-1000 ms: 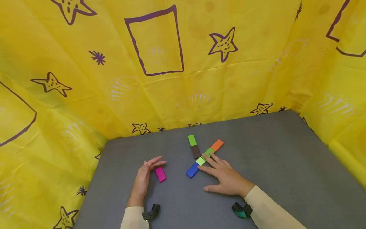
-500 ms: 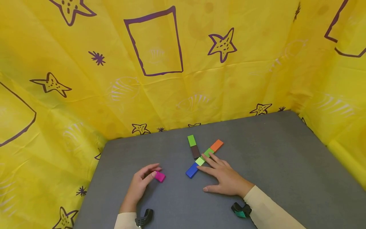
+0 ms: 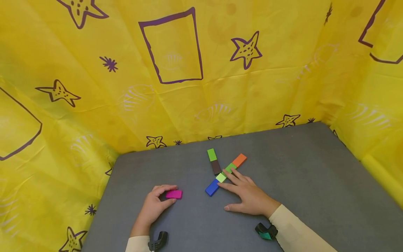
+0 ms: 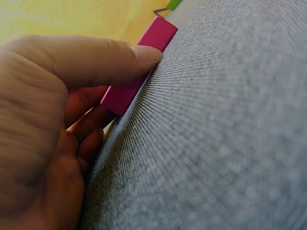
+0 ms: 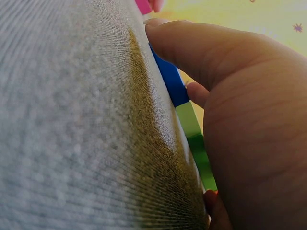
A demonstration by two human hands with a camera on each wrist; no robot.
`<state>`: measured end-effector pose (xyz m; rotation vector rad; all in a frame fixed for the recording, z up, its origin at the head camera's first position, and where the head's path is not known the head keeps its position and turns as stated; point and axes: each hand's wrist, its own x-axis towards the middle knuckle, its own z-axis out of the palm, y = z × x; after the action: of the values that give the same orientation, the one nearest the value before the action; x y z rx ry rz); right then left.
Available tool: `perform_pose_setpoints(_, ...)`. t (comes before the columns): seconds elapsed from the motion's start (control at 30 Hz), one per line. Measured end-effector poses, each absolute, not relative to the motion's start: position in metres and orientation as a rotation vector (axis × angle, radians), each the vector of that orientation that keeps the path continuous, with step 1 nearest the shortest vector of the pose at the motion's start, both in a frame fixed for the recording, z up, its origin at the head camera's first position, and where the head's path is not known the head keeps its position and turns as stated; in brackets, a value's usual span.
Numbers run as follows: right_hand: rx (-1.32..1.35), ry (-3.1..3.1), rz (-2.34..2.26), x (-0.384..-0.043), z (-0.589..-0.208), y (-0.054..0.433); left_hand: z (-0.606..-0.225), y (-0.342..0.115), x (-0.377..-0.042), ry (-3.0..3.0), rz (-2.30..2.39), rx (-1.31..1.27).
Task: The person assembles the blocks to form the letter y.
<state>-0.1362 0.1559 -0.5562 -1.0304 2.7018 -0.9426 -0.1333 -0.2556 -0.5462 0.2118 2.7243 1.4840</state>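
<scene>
A magenta block [image 3: 174, 194] lies on the grey table, pinched between the thumb and fingers of my left hand [image 3: 152, 206]. In the left wrist view the thumb presses along the side of the magenta block [image 4: 158, 33]. My right hand [image 3: 252, 196] is spread, its fingertips resting on a slanted row of blocks. That row runs from a blue block [image 3: 212, 187] through a pale green block [image 3: 221, 177] and a green block [image 3: 230, 168] to an orange block [image 3: 240, 160]. Fingers partly cover the green one.
Beyond the row's middle, a dark brown block [image 3: 215, 167] and a bright green block [image 3: 212, 154] lie end to end, the brown one's near end close to the row. A yellow patterned cloth [image 3: 176, 108] hangs behind the grey table [image 3: 296, 168].
My left hand has taken hold of the magenta block and turned it from steeply slanted to nearly sideways, shifting it slightly left. My right hand and the other blocks stay put.
</scene>
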Motion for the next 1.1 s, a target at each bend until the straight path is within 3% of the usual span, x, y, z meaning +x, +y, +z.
perform_pose_setpoints(1.1, -1.047, 2.720, -0.956, -0.136, -0.552, 0.154, -0.550, -0.237, -0.131, 2.814, 1.785, 0.271)
